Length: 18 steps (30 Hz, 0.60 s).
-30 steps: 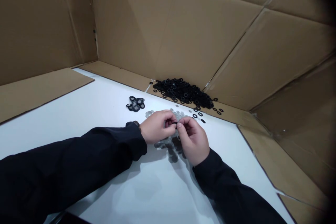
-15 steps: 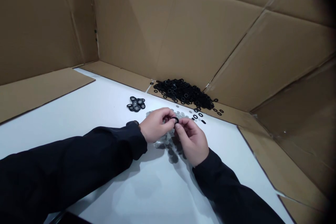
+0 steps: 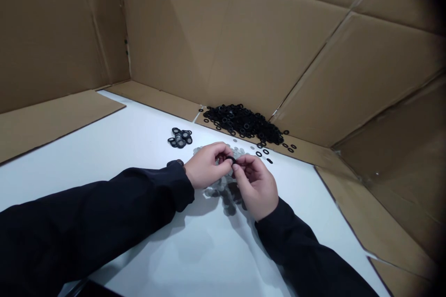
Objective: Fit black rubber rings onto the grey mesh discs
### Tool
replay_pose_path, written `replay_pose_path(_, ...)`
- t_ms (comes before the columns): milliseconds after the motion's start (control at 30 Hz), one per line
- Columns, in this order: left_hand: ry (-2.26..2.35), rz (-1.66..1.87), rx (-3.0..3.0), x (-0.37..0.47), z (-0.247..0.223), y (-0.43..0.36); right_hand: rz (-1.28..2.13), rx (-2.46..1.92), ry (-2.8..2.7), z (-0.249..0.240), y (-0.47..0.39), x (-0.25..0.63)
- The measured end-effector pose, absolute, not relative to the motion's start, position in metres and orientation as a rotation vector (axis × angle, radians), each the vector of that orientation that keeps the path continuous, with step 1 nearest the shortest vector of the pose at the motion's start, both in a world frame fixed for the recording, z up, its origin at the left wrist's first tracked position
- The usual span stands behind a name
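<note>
My left hand [image 3: 206,165] and my right hand [image 3: 256,185] meet fingertip to fingertip over the white table [image 3: 139,148]. Between the fingers of both sits a small black ring [image 3: 230,159]. Under and just beyond the hands lies a scatter of thin grey discs [image 3: 226,192]. A big heap of black rings [image 3: 244,123] rests at the foot of the cardboard back wall, with a few loose rings [image 3: 263,152] in front of it. A small cluster of rings with grey centres [image 3: 180,138] lies to the left of the hands.
Cardboard walls [image 3: 278,46] enclose the table at the back, left and right. Flat cardboard flaps [image 3: 52,118] lie on the table's left and right edges. Both of my forearms are in dark sleeves [image 3: 104,213].
The hands have stayed in nearly the same place. The fingers have shifted slightly around the black ring, which showed more face-on half a second ago.
</note>
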State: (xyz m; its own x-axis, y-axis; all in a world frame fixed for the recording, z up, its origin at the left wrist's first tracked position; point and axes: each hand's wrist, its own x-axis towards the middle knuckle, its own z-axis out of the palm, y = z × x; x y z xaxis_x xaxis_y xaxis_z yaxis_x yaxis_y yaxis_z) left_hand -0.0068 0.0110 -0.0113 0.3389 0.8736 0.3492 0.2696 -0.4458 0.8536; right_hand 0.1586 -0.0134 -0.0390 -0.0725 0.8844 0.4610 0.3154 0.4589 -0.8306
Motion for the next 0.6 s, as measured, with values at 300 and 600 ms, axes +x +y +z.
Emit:
replay_pose_path(300,0.963,1.064,1.941,-0.0053,-0.0099,0.0107,0.521,-1.048,-1.696,-0.0385,-0.0113,0.1611)
replay_pose_path(600,0.982,1.111,1.977,-0.0066,-0.0082,0.0098,0.524,-1.199,-1.714,-0.0355,-0.0133,0.1603)
